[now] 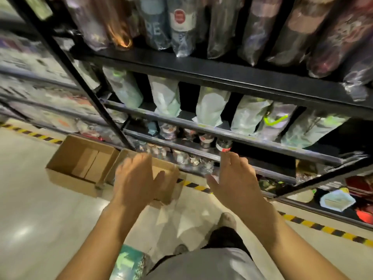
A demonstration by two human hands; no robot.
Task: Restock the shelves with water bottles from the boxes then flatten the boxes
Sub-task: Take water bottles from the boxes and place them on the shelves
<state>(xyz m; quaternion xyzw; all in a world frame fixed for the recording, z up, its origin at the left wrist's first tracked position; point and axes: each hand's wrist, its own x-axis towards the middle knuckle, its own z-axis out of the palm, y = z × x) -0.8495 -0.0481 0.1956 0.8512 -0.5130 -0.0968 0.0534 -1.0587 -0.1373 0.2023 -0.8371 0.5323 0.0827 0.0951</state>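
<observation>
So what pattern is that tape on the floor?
The floor tape has yellow and black stripes, best seen in the head view.

On the top shelf point(201, 65), a wrapped bottle point(156, 27) shows the large letters "RE"; the rest of its print blurs. The red round label point(178, 18) on its neighbour is unreadable. On the floor point(40, 219), a green sticker point(126, 263) carries a pale arrow pointing left.

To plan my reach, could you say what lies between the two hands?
Head view: striped floor tape and a box corner, between the left hand and right hand.
</observation>
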